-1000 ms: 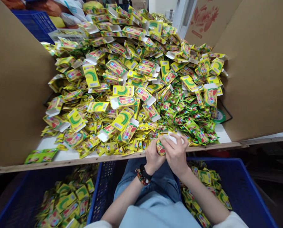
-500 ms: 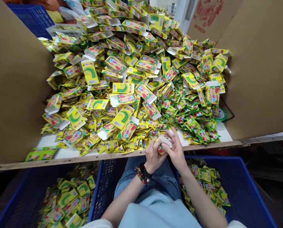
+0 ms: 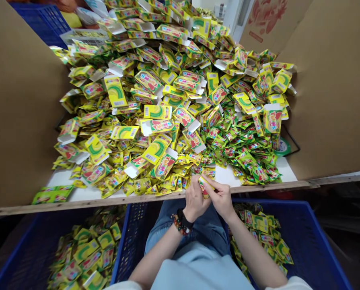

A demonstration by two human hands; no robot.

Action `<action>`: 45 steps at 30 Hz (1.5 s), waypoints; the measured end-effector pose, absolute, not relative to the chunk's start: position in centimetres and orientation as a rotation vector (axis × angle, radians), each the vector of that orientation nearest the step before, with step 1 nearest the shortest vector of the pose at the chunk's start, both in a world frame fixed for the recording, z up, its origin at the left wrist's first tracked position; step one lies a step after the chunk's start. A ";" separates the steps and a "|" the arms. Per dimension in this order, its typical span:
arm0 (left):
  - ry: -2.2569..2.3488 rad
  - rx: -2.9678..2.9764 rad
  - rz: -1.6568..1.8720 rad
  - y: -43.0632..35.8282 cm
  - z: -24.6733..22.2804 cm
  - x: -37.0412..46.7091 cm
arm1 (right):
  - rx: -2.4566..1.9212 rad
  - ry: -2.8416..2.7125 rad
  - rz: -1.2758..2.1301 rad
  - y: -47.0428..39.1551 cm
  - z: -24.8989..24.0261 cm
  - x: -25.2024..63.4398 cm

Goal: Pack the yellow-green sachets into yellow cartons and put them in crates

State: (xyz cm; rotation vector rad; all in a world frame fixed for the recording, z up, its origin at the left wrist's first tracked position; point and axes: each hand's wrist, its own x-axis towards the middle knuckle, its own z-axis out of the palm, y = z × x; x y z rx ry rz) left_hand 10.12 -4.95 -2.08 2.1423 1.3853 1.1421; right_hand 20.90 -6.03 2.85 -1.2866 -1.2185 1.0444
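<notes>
A small yellow and red candy box (image 3: 204, 187) is held between my two hands at the table's front edge, above my lap. My left hand (image 3: 195, 198) wraps around its left side, fingers closed. From the right, my right hand (image 3: 221, 198) pinches the upper end of the box with thumb and fingers. The white flap no longer shows at that end. Just beyond my hands lie yellow sachets (image 3: 176, 181) and, to the right, green sachets (image 3: 246, 161). Boxes with white open flaps (image 3: 164, 163) lie heaped over the sachets.
Cardboard walls stand at left (image 3: 19, 112) and right (image 3: 333, 104). Below the table's wooden edge (image 3: 86, 202) are blue crates at left (image 3: 23, 257) and right (image 3: 315, 241), holding filled-looking boxes. A green tape roll (image 3: 282, 147) sits by the right wall; a green packet strip (image 3: 52, 195) lies front left.
My right hand's raised fingers have come down onto the box. The box's white flap has gone from view, folded down at its top end. My left hand keeps its hold.
</notes>
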 end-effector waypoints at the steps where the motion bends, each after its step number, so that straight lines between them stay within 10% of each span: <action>1: 1.388 2.140 1.150 -5.0 -2.1 10.1 | -1.284 -1.226 1.042 -6.0 2.9 20.9; 15: 1.302 2.224 1.146 -5.3 -2.3 9.8 | -1.212 -1.720 0.625 -7.9 2.3 21.9; 21: 1.287 2.380 1.010 -3.0 0.9 7.8 | -1.900 -1.961 0.317 -11.9 3.0 30.0; 29: 1.606 2.426 0.926 4.4 2.6 8.3 | -1.906 -2.034 -0.239 0.5 1.7 28.2; 45: 1.260 1.923 1.051 2.8 1.5 7.6 | -1.237 -1.982 0.576 1.0 4.8 27.5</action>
